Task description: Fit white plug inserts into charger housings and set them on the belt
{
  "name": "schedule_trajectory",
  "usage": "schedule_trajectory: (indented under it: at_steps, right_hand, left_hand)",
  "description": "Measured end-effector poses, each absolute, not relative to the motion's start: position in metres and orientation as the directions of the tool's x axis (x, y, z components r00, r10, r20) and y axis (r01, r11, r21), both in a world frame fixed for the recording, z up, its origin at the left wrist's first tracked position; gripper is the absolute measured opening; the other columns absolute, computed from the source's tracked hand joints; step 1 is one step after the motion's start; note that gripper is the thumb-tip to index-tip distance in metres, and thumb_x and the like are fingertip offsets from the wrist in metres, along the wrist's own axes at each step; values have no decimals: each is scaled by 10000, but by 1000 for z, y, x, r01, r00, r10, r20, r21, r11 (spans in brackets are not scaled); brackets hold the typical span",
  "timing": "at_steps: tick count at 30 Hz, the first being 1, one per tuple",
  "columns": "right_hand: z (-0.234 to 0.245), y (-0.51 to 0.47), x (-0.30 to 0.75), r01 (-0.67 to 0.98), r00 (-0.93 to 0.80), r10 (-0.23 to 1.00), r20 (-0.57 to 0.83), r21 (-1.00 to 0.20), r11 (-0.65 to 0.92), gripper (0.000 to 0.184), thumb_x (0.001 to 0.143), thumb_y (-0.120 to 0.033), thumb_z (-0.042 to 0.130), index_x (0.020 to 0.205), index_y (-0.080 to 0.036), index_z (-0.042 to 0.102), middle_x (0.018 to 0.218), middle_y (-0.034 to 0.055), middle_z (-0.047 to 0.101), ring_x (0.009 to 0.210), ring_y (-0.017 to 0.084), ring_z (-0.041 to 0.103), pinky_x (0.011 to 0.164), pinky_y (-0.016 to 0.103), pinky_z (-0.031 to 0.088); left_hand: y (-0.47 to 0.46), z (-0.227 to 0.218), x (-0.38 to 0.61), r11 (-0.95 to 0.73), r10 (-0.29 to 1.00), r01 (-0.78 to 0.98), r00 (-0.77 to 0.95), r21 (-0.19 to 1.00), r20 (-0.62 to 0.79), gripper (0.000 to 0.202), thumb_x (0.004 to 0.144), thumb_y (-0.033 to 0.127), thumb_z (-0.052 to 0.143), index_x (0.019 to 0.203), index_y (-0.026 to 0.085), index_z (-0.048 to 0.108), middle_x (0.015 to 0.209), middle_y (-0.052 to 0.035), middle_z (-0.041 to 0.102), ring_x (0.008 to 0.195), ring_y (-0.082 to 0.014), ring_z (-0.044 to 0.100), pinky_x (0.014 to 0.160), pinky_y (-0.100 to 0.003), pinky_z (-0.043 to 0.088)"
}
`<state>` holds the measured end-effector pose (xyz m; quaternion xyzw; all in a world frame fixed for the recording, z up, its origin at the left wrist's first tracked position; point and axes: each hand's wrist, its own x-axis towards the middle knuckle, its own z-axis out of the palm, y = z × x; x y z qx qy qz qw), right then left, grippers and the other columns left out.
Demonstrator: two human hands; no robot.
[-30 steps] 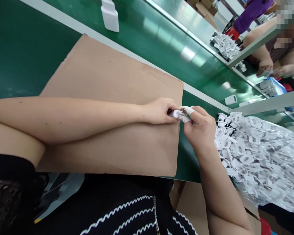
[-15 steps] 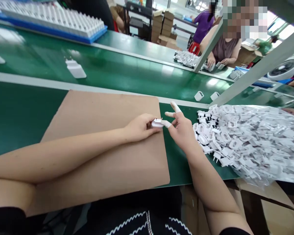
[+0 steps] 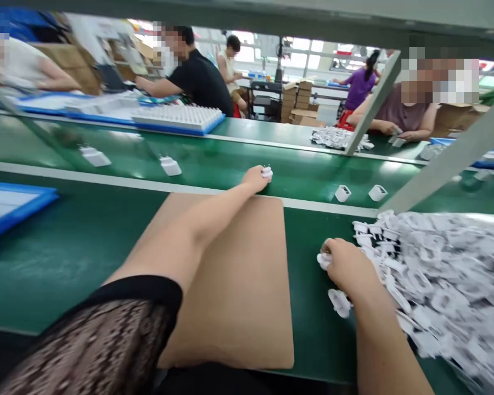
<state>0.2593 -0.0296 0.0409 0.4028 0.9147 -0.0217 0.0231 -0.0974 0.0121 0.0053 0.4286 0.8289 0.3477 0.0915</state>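
My left hand [image 3: 256,179] is stretched far forward over the green conveyor belt [image 3: 214,164], closed on a small white plug part [image 3: 267,172]. My right hand [image 3: 346,266] rests at the near edge of a big pile of white plug parts [image 3: 436,274], fingers curled around one of them [image 3: 324,259]. Another loose white part [image 3: 340,303] lies just below that hand. A brown cardboard sheet [image 3: 239,285] covers the green table between my arms.
Several white adapters [image 3: 170,165] ride on the belt, two more [image 3: 343,193] near a slanted grey post [image 3: 444,164]. A blue tray [image 3: 8,206] sits at left. Other people work across the belt beside a blue-edged tray of white parts [image 3: 177,118].
My left hand has carried the white part from the cardboard out over the belt. My right hand let go of it and dropped to the pile, closing on another part. The camera tilted up.
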Motion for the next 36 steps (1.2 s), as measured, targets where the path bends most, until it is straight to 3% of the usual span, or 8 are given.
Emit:
schedule_trajectory:
  at_steps: [4, 7, 11, 15, 20, 26, 31, 36]
  right_hand:
    - [29, -15, 257, 745, -667, 745, 17, -27, 667, 362, 757, 20, 535, 924, -246, 717, 956, 84, 739, 813, 257, 690, 552, 306, 315]
    - [26, -20, 255, 745, -648, 749, 137, -92, 661, 293, 845, -78, 535, 1011, -260, 695, 1057, 83, 725, 695, 223, 663, 529, 306, 306]
    - [24, -42, 246, 681, -696, 693, 188, -135, 720, 258, 876, -123, 547, 1048, -270, 672, 1100, 62, 695, 634, 183, 629, 500, 291, 277]
    - [21, -60, 231, 643, -762, 645, 57, -57, 764, 358, 854, -17, 474, 988, -261, 700, 1045, 36, 681, 637, 156, 620, 479, 285, 203]
    - [27, -67, 222, 653, -757, 652, -38, -58, 755, 389, 865, 15, 442, 1017, -220, 712, 1067, 68, 659, 842, 201, 666, 521, 300, 216]
    - [34, -70, 224, 659, -749, 657, -82, -189, 728, 471, 797, 85, 453, 1055, -199, 726, 1101, 87, 655, 933, 218, 660, 573, 301, 328]
    - [32, -57, 227, 571, -653, 750, 110, -579, 582, 321, 877, -87, 601, 1129, -225, 744, 1108, 67, 729, 942, 232, 679, 747, 329, 478]
    - [40, -42, 227, 139, -433, 899, 72, -980, 145, 365, 751, -410, 810, 1065, -228, 778, 978, 46, 774, 860, 206, 674, 737, 325, 512]
  left_hand:
    - [12, 6, -98, 460, 717, 634, -678, 621, 162, 395, 855, 314, 746, 1190, 155, 610, 1321, -200, 650, 1225, -322, 568, 1029, -425, 424]
    - [12, 8, -86, 457, 582, 660, -729, 596, 361, 712, 842, 374, 758, 1435, 134, 447, 1604, -258, 351, 1496, -401, 288, 1194, -527, 260]
    - [30, 13, -61, 197, 685, 870, -452, 452, 571, 658, 906, 293, 644, 1498, 138, 404, 1632, -216, 333, 1532, -344, 256, 1267, -490, 196]
    - [70, 15, -31, -62, 948, 926, -62, 371, 312, 710, 888, 250, 603, 1560, 169, 389, 1621, -148, 413, 1528, -308, 324, 1253, -448, 309]
    - [113, 17, 8, -158, 987, 947, 157, 280, 25, 999, 741, 29, 557, 1655, 275, 238, 1772, -39, 4, 1632, -290, 51, 1293, -477, 232]
    - [125, 19, 16, -198, 980, 927, 194, 319, 44, 623, 777, 71, 565, 1390, 176, 607, 1484, -134, 579, 1307, -272, 588, 1125, -355, 458]
    - [91, 25, 2, -181, 979, 925, 139, 333, 146, 393, 767, 248, 700, 1142, 131, 707, 1296, -139, 663, 1135, -280, 647, 983, -342, 508]
    - [4, 27, 1, -48, 979, 815, -76, 578, 189, 301, 759, 304, 721, 1023, 159, 723, 995, -52, 748, 900, -214, 673, 797, -304, 513]
